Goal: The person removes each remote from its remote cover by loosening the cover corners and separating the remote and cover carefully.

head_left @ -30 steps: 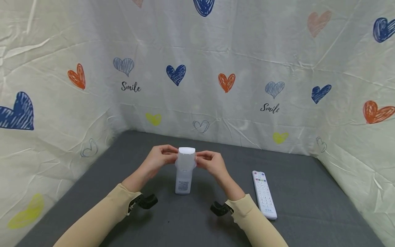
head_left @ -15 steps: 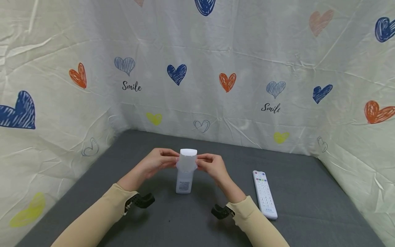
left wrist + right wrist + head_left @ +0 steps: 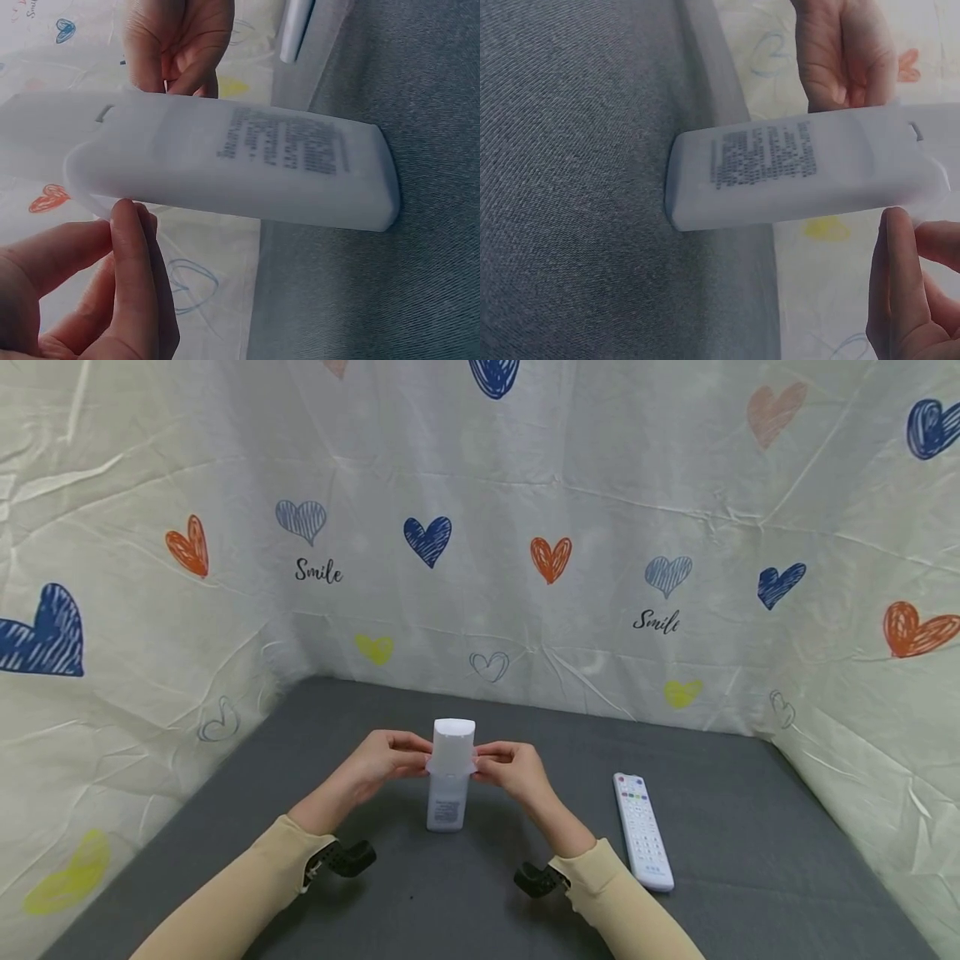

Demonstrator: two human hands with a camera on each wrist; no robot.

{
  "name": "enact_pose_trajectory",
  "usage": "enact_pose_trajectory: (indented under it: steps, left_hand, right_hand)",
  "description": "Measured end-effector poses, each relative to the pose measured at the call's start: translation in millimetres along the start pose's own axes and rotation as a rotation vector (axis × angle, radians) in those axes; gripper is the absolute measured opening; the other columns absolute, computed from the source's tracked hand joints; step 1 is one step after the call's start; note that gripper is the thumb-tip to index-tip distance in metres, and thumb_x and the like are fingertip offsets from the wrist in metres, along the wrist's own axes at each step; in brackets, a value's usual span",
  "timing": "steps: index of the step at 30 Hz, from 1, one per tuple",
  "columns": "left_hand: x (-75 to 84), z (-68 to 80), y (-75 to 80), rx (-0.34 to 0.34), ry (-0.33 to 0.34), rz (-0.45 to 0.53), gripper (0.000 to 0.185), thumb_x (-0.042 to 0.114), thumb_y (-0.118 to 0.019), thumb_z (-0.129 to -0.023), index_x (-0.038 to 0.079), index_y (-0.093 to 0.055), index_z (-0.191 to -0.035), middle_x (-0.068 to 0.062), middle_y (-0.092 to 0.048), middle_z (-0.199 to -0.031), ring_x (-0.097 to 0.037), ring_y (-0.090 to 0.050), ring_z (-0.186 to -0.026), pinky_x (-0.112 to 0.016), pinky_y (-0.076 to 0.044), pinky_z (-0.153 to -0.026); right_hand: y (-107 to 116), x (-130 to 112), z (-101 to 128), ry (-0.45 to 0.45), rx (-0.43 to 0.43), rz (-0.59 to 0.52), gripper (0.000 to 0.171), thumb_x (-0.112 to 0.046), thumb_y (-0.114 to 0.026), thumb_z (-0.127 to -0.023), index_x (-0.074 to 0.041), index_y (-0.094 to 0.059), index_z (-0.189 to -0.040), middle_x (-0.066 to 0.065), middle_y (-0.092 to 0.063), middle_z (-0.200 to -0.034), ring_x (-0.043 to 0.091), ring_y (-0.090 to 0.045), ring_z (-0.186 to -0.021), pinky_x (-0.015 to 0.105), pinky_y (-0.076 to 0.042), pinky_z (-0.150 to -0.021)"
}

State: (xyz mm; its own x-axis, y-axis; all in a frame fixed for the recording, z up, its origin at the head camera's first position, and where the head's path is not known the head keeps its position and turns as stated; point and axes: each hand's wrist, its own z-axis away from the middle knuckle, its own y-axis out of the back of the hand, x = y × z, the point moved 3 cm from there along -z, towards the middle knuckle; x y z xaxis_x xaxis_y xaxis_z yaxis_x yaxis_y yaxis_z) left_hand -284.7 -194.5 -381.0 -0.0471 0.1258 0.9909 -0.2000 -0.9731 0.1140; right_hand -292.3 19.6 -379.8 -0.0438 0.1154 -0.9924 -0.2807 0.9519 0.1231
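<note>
Soft light leaves faint shadows on the table (image 3: 450, 914) while wrist views blur the print (image 3: 287, 141).

The upright white device (image 3: 448, 787) looks smooth, satin plastic, the remote (image 3: 642, 832) at right likewise; the grey cloth (image 3: 442, 914) is matt, rough-woven, the far curtain (image 3: 495, 477) (visibly creased) faintly shiny.

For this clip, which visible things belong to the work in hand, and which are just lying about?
In use:
White upright device, standing on the grey tabletop
Left hand, pinching its flared edge
Right hand, pinching the opposite edge

Apparently just about:
White remote with buttons, lying to the right, in neither hand
Heart-printed backdrop
</note>
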Motion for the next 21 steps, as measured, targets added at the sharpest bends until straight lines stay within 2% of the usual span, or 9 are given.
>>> enact_pose_trajectory:
  steps: [5, 9, 13, 21]
  left_hand:
    - [-3.3, -1.2, -1.1, 0.008, 0.005, -0.010, 0.026, 0.003, -0.061, -0.090, -0.007, -0.062, -0.115, -0.011, -0.066, -0.106, -0.015, -0.066, -0.091, -0.038, -0.055, -0.088]
    - [-6.7, -2.1, -1.9, 0.021, 0.019, -0.010, 0.026, 0.003, -0.062, -0.090, -0.007, -0.062, -0.114, -0.012, -0.065, -0.108, -0.015, -0.066, -0.091, -0.037, -0.055, -0.087]
    - [-10.8, -3.5, -3.3, 0.034, 0.031, 0.000, 0.025, 0.001, -0.062, -0.089, -0.008, -0.063, -0.112, -0.012, -0.065, -0.106, -0.014, -0.066, -0.088, -0.034, -0.056, -0.084]
    - [-18.9, -4.3, -4.6, 0.021, 0.042, -0.010, 0.024, -0.002, -0.061, -0.089, -0.009, -0.062, -0.112, -0.011, -0.066, -0.104, -0.014, -0.066, -0.087, -0.035, -0.056, -0.084]
  right_hand:
    - [-0.2, -5.7, 6.7, -0.013, -0.025, 0.005, 0.023, 0.001, -0.062, -0.088, 0.010, -0.064, -0.110, 0.023, -0.068, -0.105, 0.017, -0.070, -0.083, 0.043, -0.054, -0.086]
    - [0.2, 6.9, -1.6, -0.015, -0.030, -0.004, 0.022, 0.000, -0.063, -0.088, 0.008, -0.066, -0.108, 0.021, -0.068, -0.103, 0.016, -0.070, -0.080, 0.043, -0.055, -0.084]
    - [-0.6, 10.6, -3.0, -0.020, -0.029, 0.014, 0.022, 0.000, -0.064, -0.087, 0.008, -0.066, -0.108, 0.021, -0.069, -0.102, 0.016, -0.070, -0.079, 0.043, -0.055, -0.084]
    - [-2.3, 13.7, -0.1, -0.045, -0.057, 0.024, 0.023, 0.005, -0.064, -0.086, 0.012, -0.064, -0.107, 0.024, -0.069, -0.099, 0.017, -0.070, -0.076, 0.044, -0.055, -0.083]
